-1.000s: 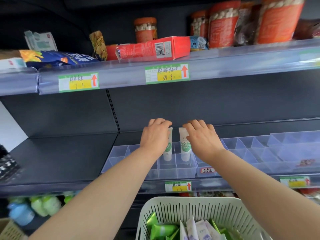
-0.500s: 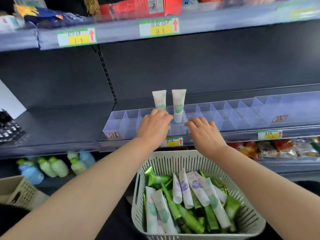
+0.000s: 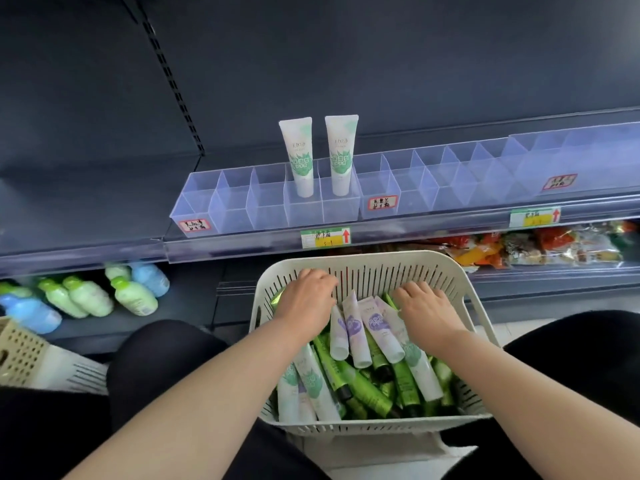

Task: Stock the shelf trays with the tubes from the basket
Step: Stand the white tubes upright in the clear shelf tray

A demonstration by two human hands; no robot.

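Inside basket: left hand and right hand lie on loose tubes, fingers bent down; whether either grasps one, cannot tell. Two upright tubes stand in adjacent tray compartments on shelf above, not touching.

A single wide-angle camera on the head faces forward and steeply down, close above the basket, with the shelf trays just beyond.
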